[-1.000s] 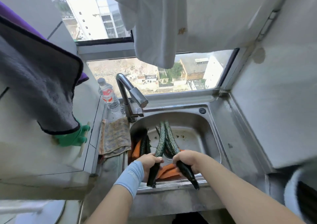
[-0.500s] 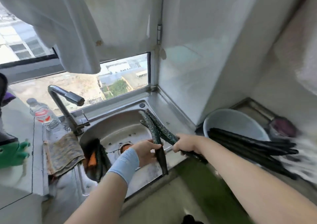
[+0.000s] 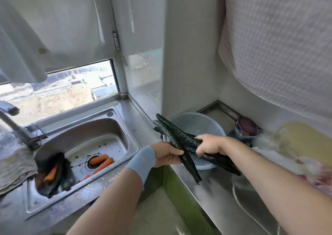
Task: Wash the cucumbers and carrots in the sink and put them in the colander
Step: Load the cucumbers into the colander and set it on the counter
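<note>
Your left hand [image 3: 166, 154] and right hand [image 3: 209, 144] each have fingers curled tight around dark cucumbers [image 3: 177, 135], held over the blue colander [image 3: 193, 122] at 3 o'clock from the sink [image 3: 100, 135]. Carrots [image 3: 99, 160] lie by its drain.

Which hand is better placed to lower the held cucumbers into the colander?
Probably the right hand. It grips the cucumbers directly over the colander, while the left hand holds them nearer the sink, at the colander's edge.
</note>
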Action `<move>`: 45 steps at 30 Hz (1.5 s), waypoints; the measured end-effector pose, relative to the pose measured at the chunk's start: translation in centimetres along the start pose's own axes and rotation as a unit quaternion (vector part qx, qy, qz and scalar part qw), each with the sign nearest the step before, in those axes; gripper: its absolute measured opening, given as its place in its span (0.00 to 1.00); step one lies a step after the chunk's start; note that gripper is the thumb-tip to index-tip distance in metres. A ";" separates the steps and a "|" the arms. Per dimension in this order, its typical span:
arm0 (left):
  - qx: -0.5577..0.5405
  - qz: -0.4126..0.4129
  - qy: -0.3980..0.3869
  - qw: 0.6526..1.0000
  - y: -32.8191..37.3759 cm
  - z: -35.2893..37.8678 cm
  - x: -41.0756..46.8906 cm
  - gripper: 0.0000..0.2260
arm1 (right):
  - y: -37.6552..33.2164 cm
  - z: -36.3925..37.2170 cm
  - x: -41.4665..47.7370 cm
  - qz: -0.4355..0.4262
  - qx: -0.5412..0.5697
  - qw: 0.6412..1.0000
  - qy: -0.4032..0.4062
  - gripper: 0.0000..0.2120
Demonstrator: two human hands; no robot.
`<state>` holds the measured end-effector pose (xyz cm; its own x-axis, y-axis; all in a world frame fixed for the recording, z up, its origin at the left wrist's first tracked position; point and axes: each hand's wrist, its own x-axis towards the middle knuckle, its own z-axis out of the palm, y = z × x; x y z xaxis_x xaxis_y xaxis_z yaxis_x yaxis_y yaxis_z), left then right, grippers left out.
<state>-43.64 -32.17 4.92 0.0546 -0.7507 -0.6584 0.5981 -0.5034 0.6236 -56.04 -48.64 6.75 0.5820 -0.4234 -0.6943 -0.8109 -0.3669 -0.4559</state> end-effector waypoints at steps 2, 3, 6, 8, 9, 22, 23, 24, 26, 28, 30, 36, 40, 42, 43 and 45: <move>-0.012 0.008 0.006 1.000 -0.4 2.5 2.0 0.16 | 2.7 -1.8 -0.3 0.024 0.003 1.000 0.001 0.46; -0.027 0.019 0.013 0.999 -0.6 3.5 3.2 0.22 | 3.9 -2.6 -0.2 0.038 0.010 0.999 0.003 0.45; -0.076 0.051 0.033 0.995 -1.5 5.4 6.5 0.37 | 6.6 -4.5 0.0 0.064 0.020 0.998 0.015 0.36; -0.061 0.053 0.068 0.994 -1.8 6.7 7.6 0.28 | 7.7 -5.4 0.5 0.065 0.002 0.997 0.042 0.30; -0.037 0.042 0.096 0.994 -1.9 7.2 8.0 0.19 | 7.8 -5.8 0.7 0.061 -0.013 0.997 0.050 0.29; 0.141 -0.026 0.197 0.970 -2.3 9.4 12.2 0.11 | 7.0 -4.9 5.2 -0.038 -0.356 0.924 0.134 0.31; 0.135 -0.028 0.185 0.973 -2.5 9.3 12.2 0.15 | 7.0 -4.8 5.3 -0.044 -0.364 0.922 0.124 0.34; 0.132 -0.031 0.176 0.975 -2.5 9.3 12.1 0.20 | 7.0 -4.6 5.5 -0.053 -0.360 0.925 0.111 0.37; 0.120 -0.037 0.168 0.978 -2.4 8.8 11.9 0.29 | 6.7 -4.2 5.4 -0.075 -0.355 0.928 0.085 0.39; 0.077 -0.026 0.158 0.984 -2.2 8.5 11.8 0.32 | 6.3 -3.9 5.5 -0.090 -0.356 0.928 0.061 0.33; 0.067 -0.017 0.139 0.988 -2.1 8.8 11.4 0.22 | 5.7 -3.8 5.4 -0.105 -0.352 0.928 0.062 0.28; 0.141 -0.017 0.150 0.978 -2.3 7.5 11.7 0.20 | 5.6 -3.0 5.5 -0.135 -0.327 0.935 0.029 0.31; 0.360 0.086 0.347 0.862 -2.5 6.5 12.6 0.21 | 6.4 -2.4 6.1 -0.165 -0.367 0.914 0.050 0.36; 0.402 0.087 0.334 0.848 -2.6 7.2 12.7 0.24 | 6.9 -2.1 6.3 -0.166 -0.411 0.894 0.069 0.36; 0.419 0.076 0.313 0.849 -2.7 7.4 13.0 0.25 | 7.0 -1.9 6.3 -0.164 -0.423 0.888 0.080 0.32; 0.419 0.067 0.293 0.857 -3.1 7.4 13.3 0.26 | 6.9 -1.4 5.8 -0.163 -0.410 0.892 0.103 0.22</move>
<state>-50.70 -43.75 -2.67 0.6170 -0.6053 -0.5029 -0.2163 -0.7449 0.6312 -58.17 -54.80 0.38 0.8461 -0.2953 -0.4437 -0.3280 -0.9447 0.0031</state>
